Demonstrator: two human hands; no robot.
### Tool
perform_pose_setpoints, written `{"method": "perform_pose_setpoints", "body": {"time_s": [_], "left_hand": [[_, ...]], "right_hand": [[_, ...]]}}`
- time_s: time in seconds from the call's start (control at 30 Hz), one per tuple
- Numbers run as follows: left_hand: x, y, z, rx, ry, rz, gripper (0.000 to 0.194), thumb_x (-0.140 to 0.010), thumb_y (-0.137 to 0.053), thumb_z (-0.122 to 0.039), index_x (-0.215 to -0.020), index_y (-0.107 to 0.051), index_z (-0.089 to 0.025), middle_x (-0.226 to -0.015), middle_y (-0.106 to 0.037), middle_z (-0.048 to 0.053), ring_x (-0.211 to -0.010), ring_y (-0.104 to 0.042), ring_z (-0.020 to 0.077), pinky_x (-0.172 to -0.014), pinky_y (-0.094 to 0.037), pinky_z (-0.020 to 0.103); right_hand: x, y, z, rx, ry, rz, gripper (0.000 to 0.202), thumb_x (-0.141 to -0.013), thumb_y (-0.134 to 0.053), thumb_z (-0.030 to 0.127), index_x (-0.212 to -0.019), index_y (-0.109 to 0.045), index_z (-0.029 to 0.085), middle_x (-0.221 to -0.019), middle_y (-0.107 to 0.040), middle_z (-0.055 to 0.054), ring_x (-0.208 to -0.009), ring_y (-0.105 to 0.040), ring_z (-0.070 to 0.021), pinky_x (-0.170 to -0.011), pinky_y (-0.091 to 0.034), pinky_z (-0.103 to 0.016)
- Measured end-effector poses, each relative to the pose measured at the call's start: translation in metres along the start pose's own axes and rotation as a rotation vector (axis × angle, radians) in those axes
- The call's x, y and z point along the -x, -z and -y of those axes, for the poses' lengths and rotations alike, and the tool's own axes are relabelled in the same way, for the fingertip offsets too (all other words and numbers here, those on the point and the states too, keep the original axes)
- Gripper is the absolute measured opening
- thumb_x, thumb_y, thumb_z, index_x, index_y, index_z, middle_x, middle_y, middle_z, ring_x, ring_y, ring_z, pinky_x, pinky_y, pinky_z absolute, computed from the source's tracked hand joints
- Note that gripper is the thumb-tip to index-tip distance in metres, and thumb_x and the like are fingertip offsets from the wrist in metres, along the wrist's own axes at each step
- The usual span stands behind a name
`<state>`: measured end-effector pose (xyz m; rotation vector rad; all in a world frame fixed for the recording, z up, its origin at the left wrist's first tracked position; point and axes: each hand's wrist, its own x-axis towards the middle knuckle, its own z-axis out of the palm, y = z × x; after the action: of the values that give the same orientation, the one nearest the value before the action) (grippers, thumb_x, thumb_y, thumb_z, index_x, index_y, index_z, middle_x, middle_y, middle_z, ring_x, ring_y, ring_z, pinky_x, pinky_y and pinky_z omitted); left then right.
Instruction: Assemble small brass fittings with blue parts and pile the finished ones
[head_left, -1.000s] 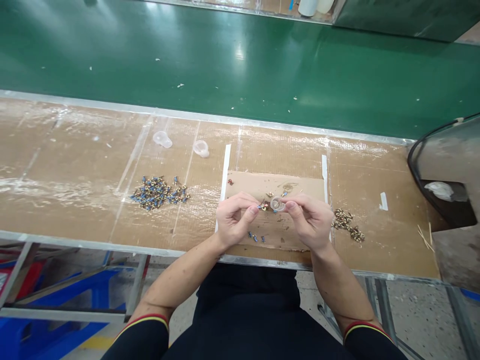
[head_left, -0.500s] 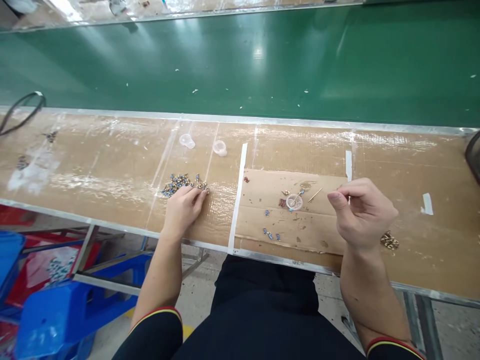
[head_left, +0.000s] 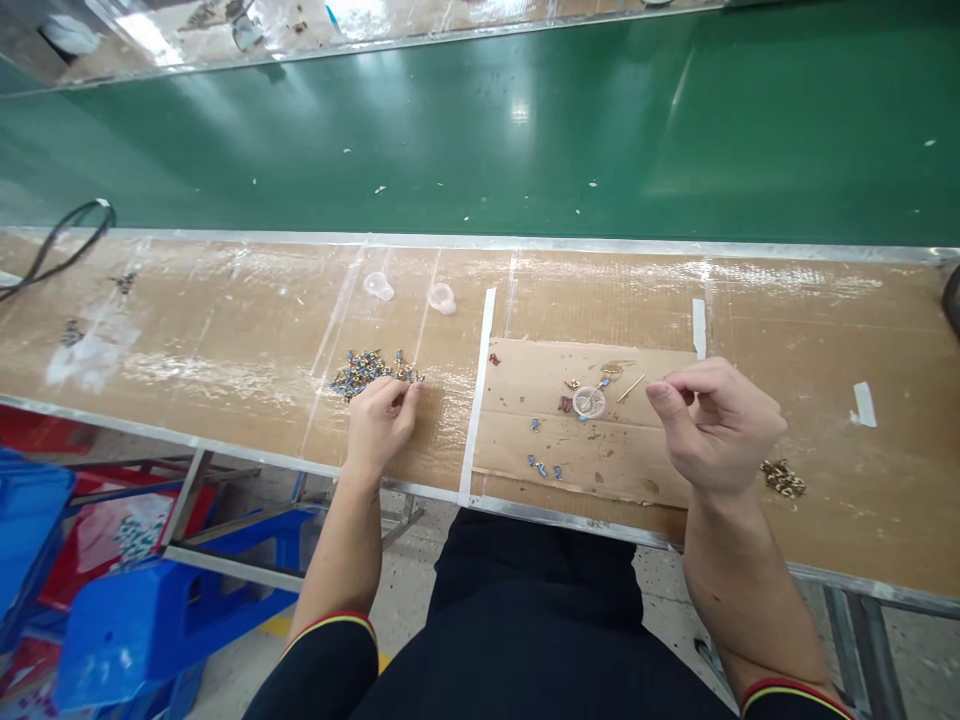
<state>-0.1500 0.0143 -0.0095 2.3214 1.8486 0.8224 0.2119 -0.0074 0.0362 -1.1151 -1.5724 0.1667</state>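
Note:
My left hand (head_left: 381,425) is closed in a pinch at the near edge of a pile of small blue and gold metal pieces (head_left: 361,372). Whatever lies between its fingertips is too small to make out. My right hand (head_left: 724,425), also pinched, hovers by the right side of a cardboard sheet (head_left: 502,400); I cannot tell what it grips. On the sheet stand a small clear cup (head_left: 589,402) with a thin stick in it, a loose thin stick (head_left: 631,388), several blue pieces (head_left: 537,465) and dark red bits (head_left: 565,404).
Two clear plastic cups (head_left: 442,298) lie behind the pile. Gold pieces (head_left: 783,478) are heaped right of my right wrist. A green belt (head_left: 480,140) runs along the table's far side. Blue stools (head_left: 120,630) stand below at left, and a black cable loop (head_left: 71,240) lies far left.
My left hand has drawn back slightly from the pieces toward the near edge. My right hand has shifted a little left, still pinched. The view has turned slightly.

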Motion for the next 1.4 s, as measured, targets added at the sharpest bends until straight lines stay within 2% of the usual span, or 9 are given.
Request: {"method": "perform_pose_setpoints", "body": {"time_s": [0.2, 0.33, 0.47, 0.57, 0.7, 0.9, 1.0, 1.17, 1.4], "left_hand": [[-0.001, 0.003, 0.0, -0.097, 0.046, -0.102, 0.047, -0.094, -0.061, -0.032, -0.054, -0.038, -0.022, -0.051, -0.042, -0.002, -0.051, -0.041, 0.0142, -0.055, -0.028, 0.03], [0.009, 0.015, -0.023, 0.021, -0.08, -0.203, 0.048, -0.097, -0.062, -0.022, -0.056, -0.036, -0.021, -0.051, -0.038, -0.005, -0.048, -0.037, 0.0113, -0.051, -0.029, 0.028], [0.018, 0.012, -0.066, 0.178, -0.434, 0.144, 0.014, -0.099, -0.053, -0.011, -0.096, -0.065, -0.018, -0.082, -0.068, 0.004, -0.074, -0.061, 0.0153, -0.067, -0.048, 0.026], [0.018, 0.001, -0.093, 0.254, -0.621, 0.347, 0.026, -0.1, -0.048, -0.009, -0.119, -0.064, -0.019, -0.102, -0.071, 0.007, -0.089, -0.065, 0.0178, -0.077, -0.053, 0.029], [0.014, -0.014, -0.108, 0.171, -0.757, 0.49, 0.023, -0.1, -0.05, -0.01, -0.114, -0.067, -0.019, -0.103, -0.07, 0.007, -0.09, -0.065, 0.0203, -0.075, -0.052, 0.032], [0.004, -0.023, -0.102, 0.077, -0.83, 0.515, 0.017, -0.099, -0.055, -0.01, -0.091, -0.068, -0.018, -0.092, -0.07, 0.006, -0.084, -0.064, 0.0199, -0.074, -0.051, 0.032], [-0.007, -0.017, -0.097, 0.191, -0.762, 0.453, 0.024, -0.1, -0.049, -0.006, -0.097, -0.069, -0.019, -0.097, -0.074, 0.007, -0.085, -0.067, 0.0186, -0.074, -0.052, 0.031], [-0.037, -0.01, -0.104, 0.715, -0.432, 0.204, 0.012, -0.098, -0.064, -0.016, -0.094, -0.073, -0.023, -0.086, -0.075, 0.002, -0.077, -0.07, 0.0145, -0.069, -0.056, 0.027], [-0.063, -0.05, -0.134, 1.456, 0.087, 0.134, 0.032, -0.083, -0.082, -0.053, -0.082, -0.072, -0.022, -0.077, -0.066, 0.002, -0.066, -0.065, 0.0126, -0.058, -0.056, 0.027]], "right_hand": [[0.001, 0.002, -0.001, 0.038, -0.032, 0.026, 0.033, -0.096, -0.068, 0.028, -0.065, -0.057, 0.022, -0.055, -0.053, 0.004, -0.05, -0.047, -0.0101, -0.048, -0.032, -0.03], [0.001, 0.004, -0.005, 0.05, -0.044, 0.073, 0.044, -0.102, -0.058, 0.032, -0.06, -0.047, 0.021, -0.053, -0.044, 0.004, -0.048, -0.042, -0.0097, -0.047, -0.029, -0.029], [0.0, 0.0, -0.012, 0.075, -0.023, 0.246, 0.014, -0.102, -0.053, 0.023, -0.094, -0.064, 0.023, -0.084, -0.067, -0.003, -0.072, -0.062, -0.0164, -0.063, -0.047, -0.031], [0.003, -0.004, -0.019, 0.103, -0.045, 0.382, 0.016, -0.101, -0.054, 0.023, -0.112, -0.065, 0.023, -0.101, -0.07, -0.007, -0.084, -0.066, -0.0194, -0.071, -0.053, -0.034], [0.008, -0.006, -0.03, 0.142, -0.093, 0.531, 0.02, -0.103, -0.055, 0.032, -0.113, -0.069, 0.022, -0.104, -0.073, -0.009, -0.096, -0.068, -0.0235, -0.084, -0.056, -0.04], [0.009, -0.01, -0.035, 0.135, -0.13, 0.562, 0.016, -0.1, -0.058, 0.028, -0.097, -0.073, 0.023, -0.093, -0.074, -0.007, -0.089, -0.067, -0.0228, -0.081, -0.055, -0.04], [0.007, -0.011, -0.03, 0.106, -0.128, 0.565, 0.017, -0.1, -0.059, 0.025, -0.091, -0.073, 0.023, -0.09, -0.074, -0.006, -0.086, -0.066, -0.0217, -0.077, -0.054, -0.039], [0.005, -0.012, -0.025, 0.034, -0.02, 0.621, 0.016, -0.1, -0.062, 0.026, -0.089, -0.073, 0.024, -0.087, -0.075, -0.005, -0.086, -0.067, -0.0205, -0.076, -0.055, -0.037], [0.004, -0.012, -0.025, -0.041, 0.065, 0.671, 0.015, -0.101, -0.06, 0.021, -0.091, -0.071, 0.023, -0.088, -0.078, -0.002, -0.08, -0.069, -0.016, -0.08, -0.056, -0.035]]}}
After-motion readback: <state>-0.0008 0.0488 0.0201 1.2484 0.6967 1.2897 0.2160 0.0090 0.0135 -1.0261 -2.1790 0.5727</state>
